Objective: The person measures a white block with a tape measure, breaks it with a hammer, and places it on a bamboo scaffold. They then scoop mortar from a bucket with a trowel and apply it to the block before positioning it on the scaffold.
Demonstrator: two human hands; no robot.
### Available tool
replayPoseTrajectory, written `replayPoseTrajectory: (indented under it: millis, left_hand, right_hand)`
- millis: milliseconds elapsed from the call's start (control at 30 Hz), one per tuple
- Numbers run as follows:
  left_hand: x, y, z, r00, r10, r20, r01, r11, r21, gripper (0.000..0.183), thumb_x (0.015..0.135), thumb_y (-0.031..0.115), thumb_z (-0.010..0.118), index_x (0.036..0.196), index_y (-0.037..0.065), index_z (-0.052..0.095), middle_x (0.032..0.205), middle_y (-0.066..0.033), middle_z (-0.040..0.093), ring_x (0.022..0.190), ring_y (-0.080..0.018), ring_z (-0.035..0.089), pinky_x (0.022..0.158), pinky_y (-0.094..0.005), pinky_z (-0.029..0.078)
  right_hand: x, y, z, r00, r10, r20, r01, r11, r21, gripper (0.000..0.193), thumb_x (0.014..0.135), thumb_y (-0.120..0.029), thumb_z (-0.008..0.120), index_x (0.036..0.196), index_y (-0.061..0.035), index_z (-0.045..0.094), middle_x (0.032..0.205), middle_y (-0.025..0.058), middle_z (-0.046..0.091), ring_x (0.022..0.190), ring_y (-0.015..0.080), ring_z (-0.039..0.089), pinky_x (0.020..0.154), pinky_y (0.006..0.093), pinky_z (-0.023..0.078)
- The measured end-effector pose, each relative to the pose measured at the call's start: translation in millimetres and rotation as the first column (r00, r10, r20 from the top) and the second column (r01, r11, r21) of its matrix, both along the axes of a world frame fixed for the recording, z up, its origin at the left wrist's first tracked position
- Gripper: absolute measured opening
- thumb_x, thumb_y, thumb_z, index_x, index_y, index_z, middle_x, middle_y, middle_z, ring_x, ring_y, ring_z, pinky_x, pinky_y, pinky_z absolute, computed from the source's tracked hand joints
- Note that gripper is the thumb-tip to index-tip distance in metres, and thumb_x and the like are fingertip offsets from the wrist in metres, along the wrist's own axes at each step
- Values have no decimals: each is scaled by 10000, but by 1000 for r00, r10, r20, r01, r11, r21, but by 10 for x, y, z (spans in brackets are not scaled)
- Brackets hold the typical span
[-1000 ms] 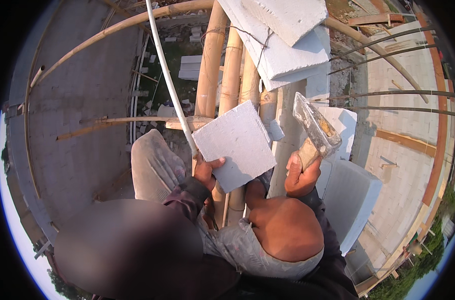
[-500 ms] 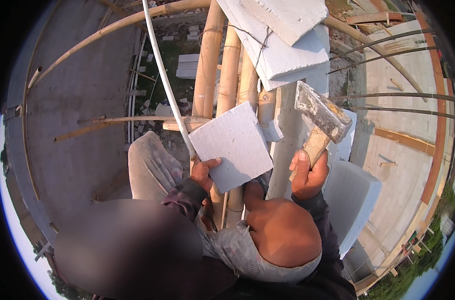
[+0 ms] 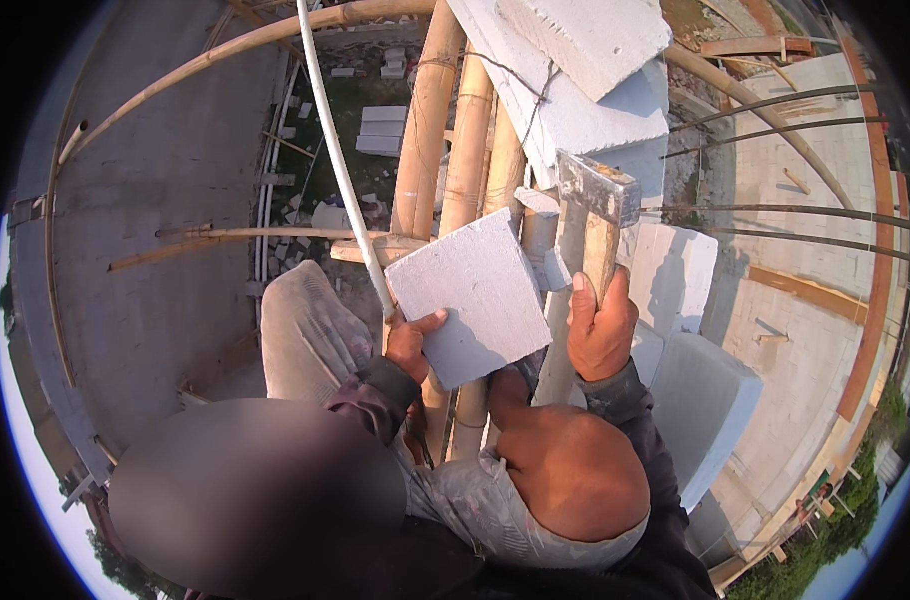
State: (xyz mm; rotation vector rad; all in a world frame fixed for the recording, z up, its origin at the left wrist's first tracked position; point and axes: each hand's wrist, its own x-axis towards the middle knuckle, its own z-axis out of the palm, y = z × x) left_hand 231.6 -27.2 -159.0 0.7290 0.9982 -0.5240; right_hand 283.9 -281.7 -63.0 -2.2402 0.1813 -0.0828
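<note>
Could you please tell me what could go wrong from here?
The left hand grips the white block only near one edge, so it might slip.

The right hand holds a hammer-like tool upright near the block; a stray swing could perhaps hit the left hand.

A white fragment shows just beyond the block, near the bamboo poles; if loose, it may fall.

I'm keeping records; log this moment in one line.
left hand: holds pale grey squarish masonry block | right hand: holds wooden-handled metal hammer-like tool
</note>
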Motion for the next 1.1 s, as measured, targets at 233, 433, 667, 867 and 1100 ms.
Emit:
replayPoseTrajectory:
  millis: [233, 433, 667, 867, 1100]
  left_hand:
    - [31, -3, 19, 999, -50, -7, 50, 998, 47, 445, 940, 30, 594, 1360, -17, 455, 1216, -175, 583, 1087, -348, 612, 994, -538, 485]
    - [67, 6, 47, 998, -67, 12, 67, 998, 20, 435, 941, 68, 619, 1339, -34, 478, 1203, -177, 596, 1093, -338, 615, 1018, -503, 478]
    - [138, -19, 119, 997, -51, 57, 46, 996, 82, 427, 930, 120, 665, 1298, -42, 520, 1191, -169, 612, 1090, -318, 615, 1001, -477, 483]
    - [203, -16, 265, 966, -163, 201, 133, 979, 154, 638, 838, 132, 762, 1379, -11, 457, 1241, -162, 594, 1126, -306, 605, 1008, -453, 485]
    - [575, -74, 706, 798, -323, 508, 147, 923, 355, 948, 633, 161, 886, 1416, 16, 371, 1315, -173, 512, 1204, -322, 542, 1049, -443, 435]
  right_hand:
    - [141, 33, -94, 888, 163, -430, -227, 969, -103, 381, 970, -259, 608, 1119, 68, 482, 769, 309, 616, 782, 535, 603, 715, 585, 461]
    - [-256, -237, 20, 989, -50, -138, 71, 985, 154, 271, 961, -190, 607, 1026, 59, 526, 764, 307, 617, 712, 502, 626, 594, 497, 482]
    - [-635, -353, -407, 915, 83, -394, -137, 984, -111, 286, 942, -247, 611, 984, 24, 532, 723, 317, 604, 705, 512, 613, 655, 570, 469]
    - [-687, -560, -602, 912, 10, -409, -65, 990, -122, 315, 913, -258, 639, 972, 31, 528, 756, 316, 607, 680, 546, 566, 651, 577, 457]
    - [-253, -407, -312, 845, -165, -509, 442, 751, 490, 214, 986, -221, 597, 979, -14, 543, 667, 76, 549, 492, 155, 534, 446, 318, 433]
